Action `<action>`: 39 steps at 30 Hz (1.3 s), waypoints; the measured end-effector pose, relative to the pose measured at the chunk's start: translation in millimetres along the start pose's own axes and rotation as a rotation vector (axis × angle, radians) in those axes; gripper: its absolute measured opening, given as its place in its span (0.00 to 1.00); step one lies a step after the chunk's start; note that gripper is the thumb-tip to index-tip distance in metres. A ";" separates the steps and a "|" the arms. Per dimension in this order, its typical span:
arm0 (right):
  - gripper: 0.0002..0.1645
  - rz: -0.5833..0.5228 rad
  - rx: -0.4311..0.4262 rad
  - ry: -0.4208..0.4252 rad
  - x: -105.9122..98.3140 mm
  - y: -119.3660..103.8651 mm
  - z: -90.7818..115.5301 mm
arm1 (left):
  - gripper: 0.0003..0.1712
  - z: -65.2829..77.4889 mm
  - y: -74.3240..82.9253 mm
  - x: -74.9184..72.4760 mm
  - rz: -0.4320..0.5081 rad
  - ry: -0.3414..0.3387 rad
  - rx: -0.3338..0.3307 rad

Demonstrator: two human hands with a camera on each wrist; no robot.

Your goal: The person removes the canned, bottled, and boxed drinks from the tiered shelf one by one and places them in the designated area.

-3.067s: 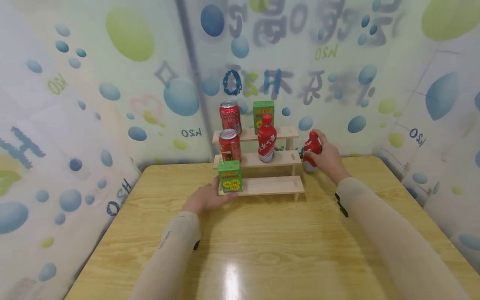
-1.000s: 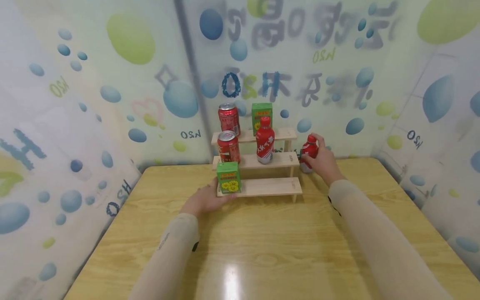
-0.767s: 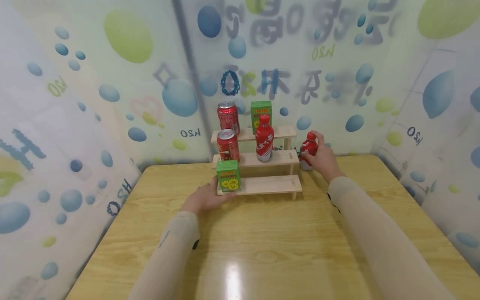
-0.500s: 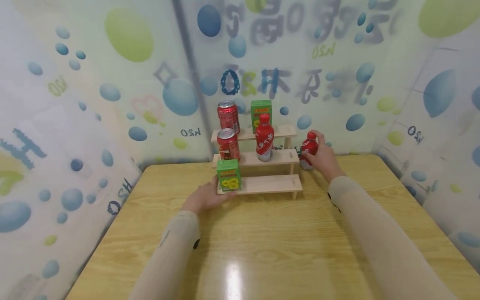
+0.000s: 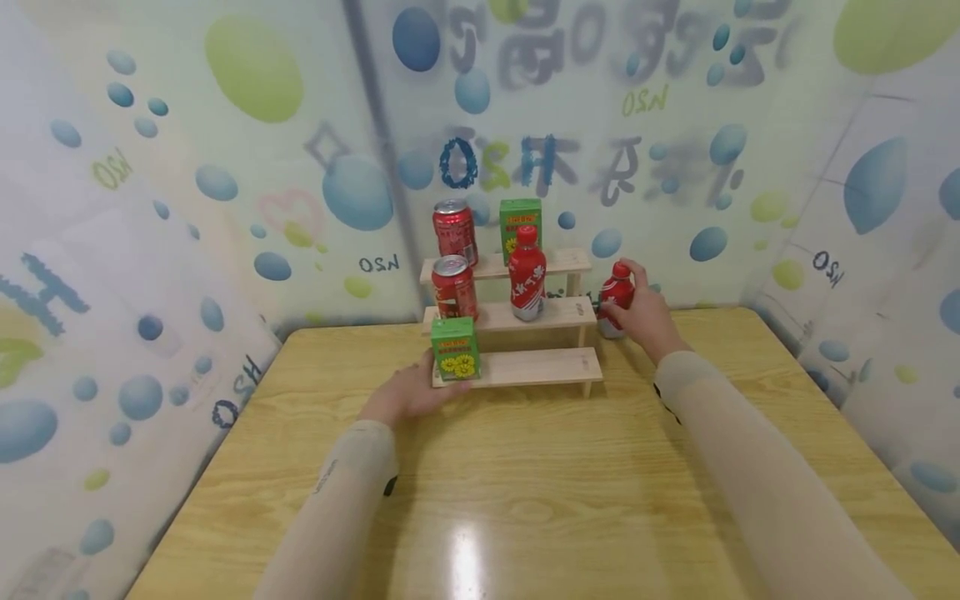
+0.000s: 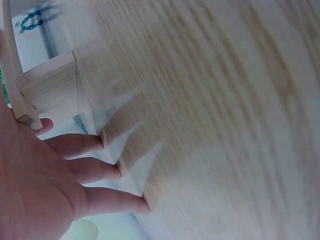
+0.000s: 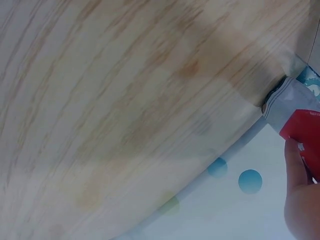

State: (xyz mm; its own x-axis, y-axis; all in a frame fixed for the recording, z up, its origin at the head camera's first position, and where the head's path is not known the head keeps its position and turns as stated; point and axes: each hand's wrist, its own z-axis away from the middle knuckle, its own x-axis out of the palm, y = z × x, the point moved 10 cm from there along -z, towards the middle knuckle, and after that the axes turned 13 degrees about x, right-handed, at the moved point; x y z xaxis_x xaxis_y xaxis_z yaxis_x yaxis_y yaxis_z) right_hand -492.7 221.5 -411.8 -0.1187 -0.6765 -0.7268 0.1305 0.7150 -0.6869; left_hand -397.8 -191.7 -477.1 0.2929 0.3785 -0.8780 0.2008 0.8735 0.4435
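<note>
In the head view, a three-step wooden display rack (image 5: 540, 367) stands on the table. My left hand (image 5: 411, 393) holds its lowest step at the left end, thumb along the front edge. In the left wrist view, other fingertips touch the tabletop beside the step. My right hand (image 5: 647, 317) grips a red drink bottle (image 5: 617, 293) upright against the rack's right side; the right wrist view shows its silver base at the tabletop. A green drink carton (image 5: 455, 350) stands on the lowest step. The middle step bears a red can (image 5: 454, 287) and another red bottle (image 5: 528, 275).
On the top step stand a second red can (image 5: 453, 232) and a second green carton (image 5: 520, 218), partly hidden by the bottle in front. The wood-grain table (image 5: 525, 483) meets patterned walls (image 5: 285, 208) at the back and sides.
Since the earliest frame, my right hand and its bottle have shifted slightly left, closer to the rack. Over the last second both hands stay nearly still; the view drifts a little.
</note>
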 end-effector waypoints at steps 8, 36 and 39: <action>0.56 0.035 -0.042 -0.007 -1.6 -3.9 -1.9 | 0.80 2.1 -0.1 1.2 0.014 0.001 -0.001; 0.58 -0.015 -0.328 -0.200 -16.7 -184.9 62.5 | 0.83 1.9 -0.7 -3.3 -0.002 -0.002 0.003; 0.60 -0.037 -0.323 -0.200 -5.8 -187.3 64.3 | 0.82 1.5 1.3 -1.8 -0.006 -0.006 0.006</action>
State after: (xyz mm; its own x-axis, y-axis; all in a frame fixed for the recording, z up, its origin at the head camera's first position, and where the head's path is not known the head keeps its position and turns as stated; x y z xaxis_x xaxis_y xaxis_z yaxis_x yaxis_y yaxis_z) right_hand -453.1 80.2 -278.6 0.0808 -0.7014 -0.7082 -0.1911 0.6864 -0.7016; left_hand -396.7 -191.7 -474.7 0.2972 0.3717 -0.8795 0.2083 0.8737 0.4396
